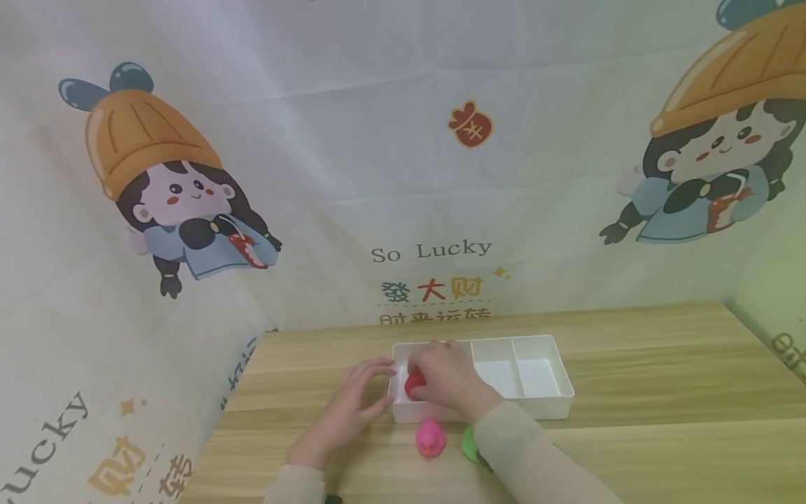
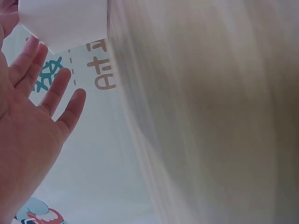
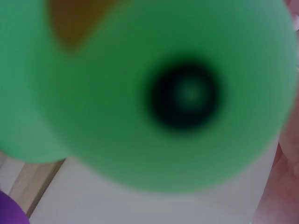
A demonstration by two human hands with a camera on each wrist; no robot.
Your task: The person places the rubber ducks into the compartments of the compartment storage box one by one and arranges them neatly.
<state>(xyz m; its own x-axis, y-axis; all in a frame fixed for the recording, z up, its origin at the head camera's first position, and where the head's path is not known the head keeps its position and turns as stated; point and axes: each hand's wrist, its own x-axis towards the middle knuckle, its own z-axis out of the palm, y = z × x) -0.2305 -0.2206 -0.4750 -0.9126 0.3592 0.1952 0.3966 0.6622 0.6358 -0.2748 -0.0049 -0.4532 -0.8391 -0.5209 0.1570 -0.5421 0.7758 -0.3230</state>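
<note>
In the head view, a white divided tray (image 1: 482, 409) lies on the wooden table. My right hand (image 1: 443, 371) reaches into its left end, thumb and fingers gripping a small red rounded toy (image 1: 413, 384), mostly covered by the hand. At the tray's left end is my left hand (image 1: 352, 406), fingers spread and loosely bent, fingertips right at the rim. The left wrist view shows that palm and the white tray wall (image 2: 65, 21). A pink toy duck (image 1: 430, 439) sits before the tray. Beside it, my right sleeve partly hides a green toy duck (image 1: 469, 444), whose dark eye fills the right wrist view.
Low dividers split the tray; its right-end compartment (image 1: 538, 378) shows a bare floor. The wooden table (image 1: 655, 378) extends to either side. Behind it hangs a printed cloth (image 1: 352, 210). A purple rounded edge (image 3: 10, 212) shows low in the right wrist view.
</note>
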